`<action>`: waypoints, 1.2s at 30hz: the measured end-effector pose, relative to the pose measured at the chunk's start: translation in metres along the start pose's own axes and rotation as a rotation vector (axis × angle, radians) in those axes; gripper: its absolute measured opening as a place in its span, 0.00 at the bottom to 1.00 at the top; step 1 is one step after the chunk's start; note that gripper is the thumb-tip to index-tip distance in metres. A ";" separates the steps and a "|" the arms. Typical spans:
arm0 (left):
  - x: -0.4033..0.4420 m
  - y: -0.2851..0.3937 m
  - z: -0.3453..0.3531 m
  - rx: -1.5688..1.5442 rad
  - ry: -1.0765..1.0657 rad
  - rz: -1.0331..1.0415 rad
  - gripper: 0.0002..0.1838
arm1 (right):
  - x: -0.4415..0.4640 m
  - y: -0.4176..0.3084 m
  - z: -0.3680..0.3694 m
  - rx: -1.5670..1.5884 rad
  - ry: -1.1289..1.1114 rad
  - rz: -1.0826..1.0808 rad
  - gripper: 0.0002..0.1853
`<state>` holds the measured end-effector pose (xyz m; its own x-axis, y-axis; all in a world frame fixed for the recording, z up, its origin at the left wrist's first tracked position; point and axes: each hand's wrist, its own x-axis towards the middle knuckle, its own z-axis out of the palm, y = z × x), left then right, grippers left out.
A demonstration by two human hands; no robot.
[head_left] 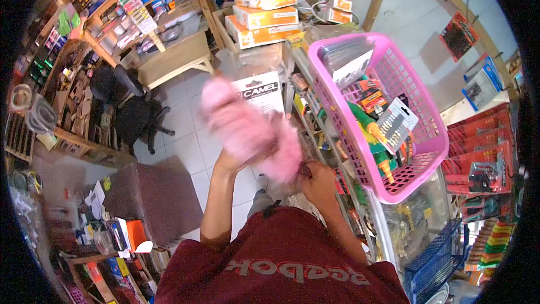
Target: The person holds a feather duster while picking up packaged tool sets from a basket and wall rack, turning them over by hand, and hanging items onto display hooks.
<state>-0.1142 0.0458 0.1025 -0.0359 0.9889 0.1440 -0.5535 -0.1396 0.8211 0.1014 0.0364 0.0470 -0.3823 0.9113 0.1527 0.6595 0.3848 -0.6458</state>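
Maroon shirt (281,259) spans six o'clock on me. At two o'clock, the pink basket (394,196) corrals packaged goods within its walls. Towards twelve, my left hand (229,161) grasps pink fluffy cloth (242,126), holding it up from below; my right hand (319,183) meets its edge, grip too blurred to tell. Behind: a CAMEL card (264,91).

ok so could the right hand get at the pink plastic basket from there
Probably yes: the right hand looks close to the pink plastic basket, with nothing obvious between them, though it seems occupied beside the pink fluffy cloth.
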 end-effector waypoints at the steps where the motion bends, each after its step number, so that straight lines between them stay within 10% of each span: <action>1: 0.003 -0.001 0.004 -0.015 -0.014 -0.007 0.36 | -0.001 0.005 -0.001 0.102 0.047 0.113 0.07; 4: 0.010 0.006 0.028 -0.133 -0.126 -0.087 0.36 | -0.006 0.021 -0.002 0.321 0.178 0.355 0.09; 7: 0.015 -0.008 0.023 0.148 -0.080 -0.035 0.34 | -0.019 0.018 -0.012 0.048 0.396 -0.051 0.09; 12: 0.022 -0.015 0.047 0.017 -0.172 0.046 0.34 | -0.030 0.024 -0.021 0.303 0.293 0.275 0.11; 16: 0.008 -0.018 0.033 -0.029 -0.143 0.036 0.36 | -0.039 0.038 -0.009 0.170 0.289 -0.073 0.12; 19: 0.001 -0.008 0.042 0.018 -0.061 0.051 0.38 | -0.032 0.039 -0.002 0.262 0.108 0.216 0.10; 23: -0.003 0.009 0.056 -0.241 -0.150 0.034 0.39 | -0.029 0.023 -0.001 0.362 0.338 0.132 0.10; 27: -0.009 0.000 0.029 -0.257 -0.054 0.063 0.37 | -0.031 0.039 0.005 0.201 0.052 -0.064 0.12; 32: -0.006 0.020 0.059 -0.300 -0.147 0.056 0.34 | -0.030 0.029 0.002 0.458 0.048 0.393 0.15; 36: -0.001 0.006 0.037 -0.269 -0.142 0.011 0.33 | -0.038 0.048 0.028 0.511 0.274 -0.007 0.16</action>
<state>-0.0867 0.0423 0.1275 0.0631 0.9679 0.2434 -0.7548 -0.1133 0.6461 0.1290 0.0156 -0.0108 -0.1591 0.9399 0.3021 0.2356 0.3333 -0.9129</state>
